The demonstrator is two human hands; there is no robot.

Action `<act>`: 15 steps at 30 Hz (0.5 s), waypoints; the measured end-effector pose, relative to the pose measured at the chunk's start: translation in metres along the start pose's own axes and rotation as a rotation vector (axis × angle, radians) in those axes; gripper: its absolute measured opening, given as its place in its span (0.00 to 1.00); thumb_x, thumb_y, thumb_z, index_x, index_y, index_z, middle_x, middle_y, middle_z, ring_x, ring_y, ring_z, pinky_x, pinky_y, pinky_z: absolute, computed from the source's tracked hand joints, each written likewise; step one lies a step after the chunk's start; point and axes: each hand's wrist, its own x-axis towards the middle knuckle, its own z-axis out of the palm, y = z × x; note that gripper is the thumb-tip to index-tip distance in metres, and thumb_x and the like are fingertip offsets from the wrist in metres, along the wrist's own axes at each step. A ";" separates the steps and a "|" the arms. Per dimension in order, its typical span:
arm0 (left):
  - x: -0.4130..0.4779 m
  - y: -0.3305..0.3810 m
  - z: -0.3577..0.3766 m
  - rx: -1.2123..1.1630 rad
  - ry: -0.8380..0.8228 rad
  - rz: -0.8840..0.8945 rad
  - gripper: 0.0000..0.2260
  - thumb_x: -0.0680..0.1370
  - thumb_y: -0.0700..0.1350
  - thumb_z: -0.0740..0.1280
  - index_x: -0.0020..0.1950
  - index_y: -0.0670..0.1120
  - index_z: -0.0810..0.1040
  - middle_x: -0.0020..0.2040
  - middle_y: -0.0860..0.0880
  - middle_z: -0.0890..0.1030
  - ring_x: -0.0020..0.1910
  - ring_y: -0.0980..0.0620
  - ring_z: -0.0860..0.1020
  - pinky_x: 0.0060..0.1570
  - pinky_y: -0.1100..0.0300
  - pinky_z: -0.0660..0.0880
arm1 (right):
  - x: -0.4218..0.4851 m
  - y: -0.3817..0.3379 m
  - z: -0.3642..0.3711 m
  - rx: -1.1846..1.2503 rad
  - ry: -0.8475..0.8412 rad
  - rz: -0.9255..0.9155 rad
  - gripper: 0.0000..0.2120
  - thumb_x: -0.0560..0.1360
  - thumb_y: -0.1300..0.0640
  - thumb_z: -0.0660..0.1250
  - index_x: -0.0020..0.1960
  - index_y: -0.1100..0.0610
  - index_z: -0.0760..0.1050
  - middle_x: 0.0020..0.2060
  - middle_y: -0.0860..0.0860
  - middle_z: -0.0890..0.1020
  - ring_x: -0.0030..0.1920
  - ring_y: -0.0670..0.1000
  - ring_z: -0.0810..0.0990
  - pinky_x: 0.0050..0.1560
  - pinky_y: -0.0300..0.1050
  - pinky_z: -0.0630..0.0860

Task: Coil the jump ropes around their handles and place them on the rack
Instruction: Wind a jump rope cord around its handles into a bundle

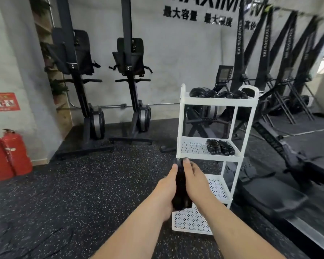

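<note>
A black coiled jump rope (180,186), wound round its handles, is held between both my hands in front of the white rack (236,154). My left hand (166,187) grips its left side and my right hand (194,179) grips its right side, thumb near the top. Two coiled ropes (220,147) lie on the rack's second shelf. Several black rope bundles (213,94) sit on the top shelf. The bundle in my hands is just below the second shelf's front left corner.
The rack's two lower perforated shelves (191,220) show nothing on them. Upright black rowing machines (133,90) stand against the grey wall. Two red fire extinguishers (9,154) stand at far left. More machines and a mirror (297,90) crowd the right. Speckled rubber floor (82,184) lies to the left.
</note>
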 end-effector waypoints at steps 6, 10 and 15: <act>0.021 0.028 0.020 -0.040 0.037 0.031 0.20 0.84 0.61 0.66 0.65 0.48 0.82 0.53 0.41 0.89 0.50 0.39 0.88 0.49 0.43 0.85 | -0.007 0.005 -0.021 -0.132 0.017 -0.147 0.36 0.85 0.37 0.57 0.87 0.45 0.46 0.76 0.50 0.75 0.67 0.51 0.79 0.66 0.49 0.76; 0.036 0.043 0.033 -0.005 0.029 0.088 0.14 0.86 0.51 0.65 0.63 0.42 0.82 0.50 0.39 0.87 0.42 0.42 0.86 0.29 0.56 0.80 | 0.001 0.012 -0.028 -0.313 0.018 -0.267 0.39 0.84 0.42 0.63 0.86 0.44 0.42 0.78 0.48 0.67 0.70 0.50 0.76 0.65 0.48 0.76; 0.058 0.052 0.049 0.134 0.017 0.119 0.17 0.83 0.51 0.62 0.64 0.42 0.82 0.51 0.39 0.88 0.42 0.42 0.86 0.33 0.56 0.80 | 0.023 0.024 -0.032 -0.406 0.008 -0.295 0.39 0.85 0.41 0.62 0.86 0.44 0.42 0.76 0.49 0.65 0.72 0.50 0.70 0.70 0.48 0.74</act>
